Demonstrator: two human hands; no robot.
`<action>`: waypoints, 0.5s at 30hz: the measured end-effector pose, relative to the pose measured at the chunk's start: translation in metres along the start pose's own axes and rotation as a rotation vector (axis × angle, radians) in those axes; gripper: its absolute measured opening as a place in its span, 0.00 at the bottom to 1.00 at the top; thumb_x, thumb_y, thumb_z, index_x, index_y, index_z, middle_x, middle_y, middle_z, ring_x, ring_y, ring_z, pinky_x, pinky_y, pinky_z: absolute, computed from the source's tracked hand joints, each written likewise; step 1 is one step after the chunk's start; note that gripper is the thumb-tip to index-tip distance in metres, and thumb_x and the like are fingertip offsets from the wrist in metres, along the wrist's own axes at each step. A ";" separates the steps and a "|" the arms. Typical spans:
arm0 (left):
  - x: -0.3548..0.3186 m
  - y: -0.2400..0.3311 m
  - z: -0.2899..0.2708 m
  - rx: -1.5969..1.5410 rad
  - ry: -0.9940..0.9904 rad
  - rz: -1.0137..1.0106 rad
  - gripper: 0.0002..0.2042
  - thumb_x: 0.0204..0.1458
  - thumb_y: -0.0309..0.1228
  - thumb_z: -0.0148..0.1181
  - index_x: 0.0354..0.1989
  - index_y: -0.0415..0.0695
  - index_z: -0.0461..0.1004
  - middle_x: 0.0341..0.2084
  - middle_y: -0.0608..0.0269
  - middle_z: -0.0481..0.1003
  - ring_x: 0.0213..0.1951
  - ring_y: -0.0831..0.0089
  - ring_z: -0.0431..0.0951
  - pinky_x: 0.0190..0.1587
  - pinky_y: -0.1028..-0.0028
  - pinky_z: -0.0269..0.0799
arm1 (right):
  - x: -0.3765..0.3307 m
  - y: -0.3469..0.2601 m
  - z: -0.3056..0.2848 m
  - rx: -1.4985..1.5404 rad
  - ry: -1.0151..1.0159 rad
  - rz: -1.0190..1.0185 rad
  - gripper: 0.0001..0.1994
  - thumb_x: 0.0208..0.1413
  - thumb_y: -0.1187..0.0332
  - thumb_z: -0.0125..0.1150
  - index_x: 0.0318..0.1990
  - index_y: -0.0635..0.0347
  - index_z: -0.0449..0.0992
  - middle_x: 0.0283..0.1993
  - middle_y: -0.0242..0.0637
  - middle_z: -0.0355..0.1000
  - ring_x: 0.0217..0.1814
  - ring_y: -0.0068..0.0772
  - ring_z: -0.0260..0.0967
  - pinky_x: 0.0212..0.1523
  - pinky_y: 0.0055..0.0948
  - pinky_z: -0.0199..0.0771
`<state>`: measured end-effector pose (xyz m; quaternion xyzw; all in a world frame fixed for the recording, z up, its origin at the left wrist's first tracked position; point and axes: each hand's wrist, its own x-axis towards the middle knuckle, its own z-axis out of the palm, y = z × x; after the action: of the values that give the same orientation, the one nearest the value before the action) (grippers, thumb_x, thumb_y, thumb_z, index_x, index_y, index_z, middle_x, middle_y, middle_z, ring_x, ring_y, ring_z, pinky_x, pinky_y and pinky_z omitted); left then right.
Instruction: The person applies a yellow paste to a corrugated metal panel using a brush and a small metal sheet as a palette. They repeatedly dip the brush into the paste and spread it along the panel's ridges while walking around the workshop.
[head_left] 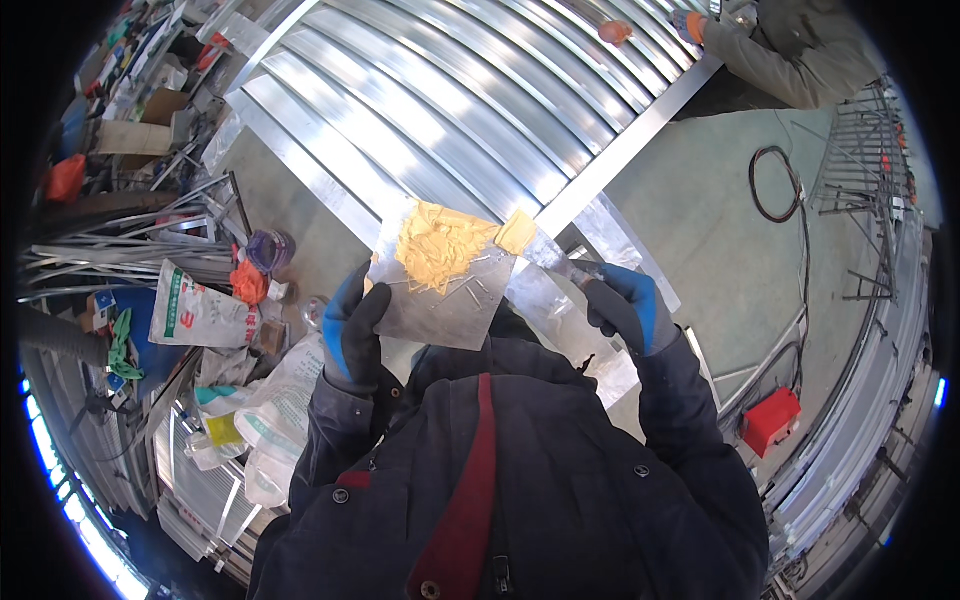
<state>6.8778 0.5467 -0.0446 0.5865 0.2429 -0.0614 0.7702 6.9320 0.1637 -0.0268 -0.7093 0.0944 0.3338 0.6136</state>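
Your hands are well apart: left hand point(355, 325) pinching the grey plate point(440, 325) by its left edge, right hand point(625, 305) wrapped round the putty knife point(550, 256). Yellow paste point(435, 248) is heaped on the plate's far part, plus a dab point(516, 232) on the blade, to the right. I'd hold the plate level, run the blade low and flat, and mind drips on the slatted panel point(430, 110) beyond.
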 end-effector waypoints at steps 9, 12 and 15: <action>0.007 0.006 0.011 -0.010 -0.023 0.005 0.25 0.68 0.27 0.63 0.73 0.34 0.74 0.59 0.61 0.83 0.58 0.73 0.82 0.62 0.72 0.76 | 0.024 -0.004 -0.008 -0.073 -0.076 -0.040 0.19 0.77 0.57 0.64 0.64 0.61 0.85 0.30 0.25 0.75 0.29 0.14 0.69 0.31 0.22 0.71; 0.008 0.007 0.013 0.021 -0.040 0.010 0.25 0.69 0.27 0.63 0.73 0.34 0.74 0.60 0.61 0.83 0.58 0.74 0.82 0.63 0.72 0.75 | 0.029 -0.004 -0.011 -0.089 -0.086 -0.066 0.20 0.77 0.58 0.64 0.64 0.62 0.85 0.31 0.26 0.76 0.31 0.14 0.70 0.33 0.22 0.72; 0.008 0.005 0.012 0.009 -0.034 0.007 0.24 0.70 0.27 0.63 0.73 0.35 0.74 0.60 0.61 0.83 0.58 0.74 0.81 0.63 0.72 0.75 | 0.031 -0.005 -0.015 -0.070 -0.101 -0.058 0.20 0.76 0.59 0.64 0.65 0.62 0.84 0.32 0.26 0.76 0.32 0.15 0.71 0.34 0.23 0.73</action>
<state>6.8906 0.5382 -0.0410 0.5898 0.2272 -0.0698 0.7718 6.9638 0.1596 -0.0412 -0.7150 0.0310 0.3546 0.6017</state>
